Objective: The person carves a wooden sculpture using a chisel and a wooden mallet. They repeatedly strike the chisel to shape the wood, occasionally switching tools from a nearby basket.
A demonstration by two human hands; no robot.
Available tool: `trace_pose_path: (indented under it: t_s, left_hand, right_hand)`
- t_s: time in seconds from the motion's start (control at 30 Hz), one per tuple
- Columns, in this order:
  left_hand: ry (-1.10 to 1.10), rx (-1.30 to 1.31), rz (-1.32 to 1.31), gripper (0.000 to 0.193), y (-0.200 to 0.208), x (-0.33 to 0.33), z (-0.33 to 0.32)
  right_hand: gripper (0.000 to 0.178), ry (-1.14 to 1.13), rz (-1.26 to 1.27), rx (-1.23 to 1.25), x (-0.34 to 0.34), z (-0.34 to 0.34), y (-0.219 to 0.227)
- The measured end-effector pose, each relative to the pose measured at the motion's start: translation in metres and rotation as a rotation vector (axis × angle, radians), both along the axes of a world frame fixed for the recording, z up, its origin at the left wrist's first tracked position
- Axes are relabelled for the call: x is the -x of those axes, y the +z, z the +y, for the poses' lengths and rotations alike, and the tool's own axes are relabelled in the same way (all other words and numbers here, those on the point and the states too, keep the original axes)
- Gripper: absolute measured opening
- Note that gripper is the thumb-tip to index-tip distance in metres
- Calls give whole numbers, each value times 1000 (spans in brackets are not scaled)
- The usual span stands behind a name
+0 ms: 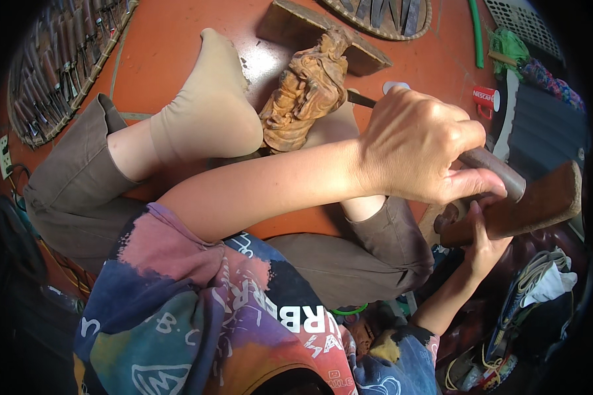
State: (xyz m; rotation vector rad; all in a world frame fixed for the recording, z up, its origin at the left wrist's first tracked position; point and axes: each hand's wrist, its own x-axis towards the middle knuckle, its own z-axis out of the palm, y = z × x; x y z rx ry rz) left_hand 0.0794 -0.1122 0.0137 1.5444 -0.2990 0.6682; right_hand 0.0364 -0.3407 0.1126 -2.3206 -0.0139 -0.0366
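A carved brown wooden figure (303, 99) leans between my two socked feet on the floor. My left hand (418, 148) reaches across to the right, fingers wrapped round a chisel (497, 172) with a round handle. The chisel's dark blade points left at the figure's side; whether its tip touches is hard to tell. Below the handle's end, my right hand (484, 249) is closed on a wooden mallet (540, 203), a flat block that overlaps the handle end in view. Part of the right hand's grip is hidden behind the mallet.
A thick wooden board (296, 23) lies behind the figure. Round trays of chisels stand at far left (122, 29) and at the top (428, 20). To the right are a red mug (486, 99), a green net bag (509, 46) and a saw-like blade (506, 125).
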Motion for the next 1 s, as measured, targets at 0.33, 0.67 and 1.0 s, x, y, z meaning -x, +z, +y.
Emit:
trace_pose_path:
  t_s: [0.33, 0.67, 1.0]
  left_hand:
    - [21, -84, 46, 39, -15, -8, 4]
    - [-13, -26, 2, 37, -14, -4, 9]
    - [-129, -261, -38, 45, 9, 44, -8]
  right_hand:
    - [38, 22, -24, -31, 0, 5, -25]
    - [17, 10, -264, 291, -4, -13, -60]
    - [26, -205, -9, -157, 15, -41, -105]
